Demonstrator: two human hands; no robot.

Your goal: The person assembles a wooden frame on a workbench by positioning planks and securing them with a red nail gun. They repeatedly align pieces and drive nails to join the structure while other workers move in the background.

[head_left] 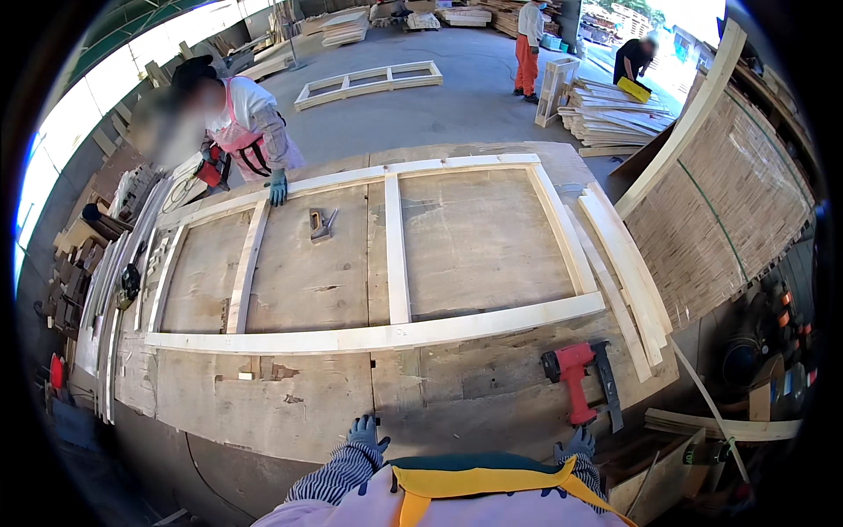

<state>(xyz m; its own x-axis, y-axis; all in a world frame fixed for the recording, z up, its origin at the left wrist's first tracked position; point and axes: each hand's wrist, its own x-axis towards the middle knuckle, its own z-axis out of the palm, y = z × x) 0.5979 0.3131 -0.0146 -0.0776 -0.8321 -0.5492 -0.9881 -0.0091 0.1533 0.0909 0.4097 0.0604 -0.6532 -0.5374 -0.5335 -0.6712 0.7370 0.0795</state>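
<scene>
My left hand [367, 435], in a grey-blue glove and striped sleeve, rests at the near edge of the wooden worktable [290, 395], fingers stretched out and holding nothing. Farther right, my right hand [575, 445], gloved alike, lies by the same edge with its fingers apart. Its fingertips are close to the handle base of a red and black nail gun [575, 382]; whether they touch it I cannot tell. Beyond both hands a pale wooden frame [395, 336] with two inner crosspieces lies flat. A small metal stapler-like tool [321, 225] sits inside its middle section.
Across the table a co-worker [241, 127] has one gloved hand [277, 188] on the frame's far rail and a red tool [211, 167] in the other. Loose strips [628, 272] lie at the right. Another frame [369, 83] and stacked boards [615, 114] stand beyond, near two people.
</scene>
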